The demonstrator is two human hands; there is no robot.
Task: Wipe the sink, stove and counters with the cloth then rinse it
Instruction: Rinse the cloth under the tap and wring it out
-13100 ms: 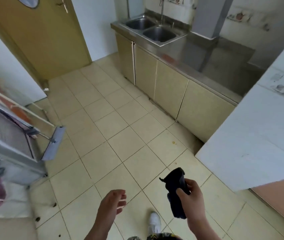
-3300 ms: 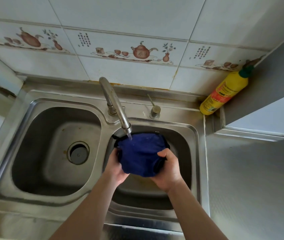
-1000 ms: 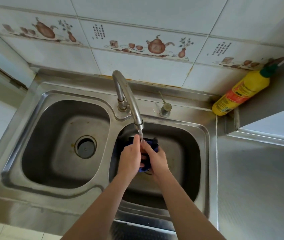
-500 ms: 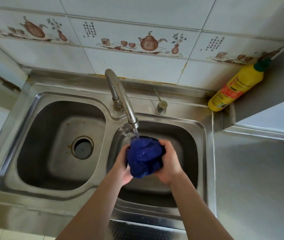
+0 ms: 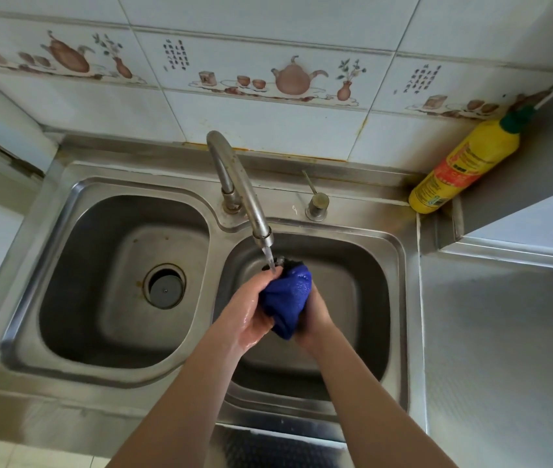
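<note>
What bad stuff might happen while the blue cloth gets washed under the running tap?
Water from the faucet lands on the bunched cloth gripped by the left hand and right hand, so it may splash onto the counter. Wet hands might also drop it into the basin.

1. The cloth [image 5: 290, 298] was deep blue.
2. The sink [image 5: 400, 298] and faucet [image 5: 238, 187] were dull steel grey.
3. The bottle [image 5: 460, 167] at 2 o'clock was yellow, green-capped, with a red label band.
4. The wall tiles [image 5: 268, 79] were white with brown teapot motifs.
</note>
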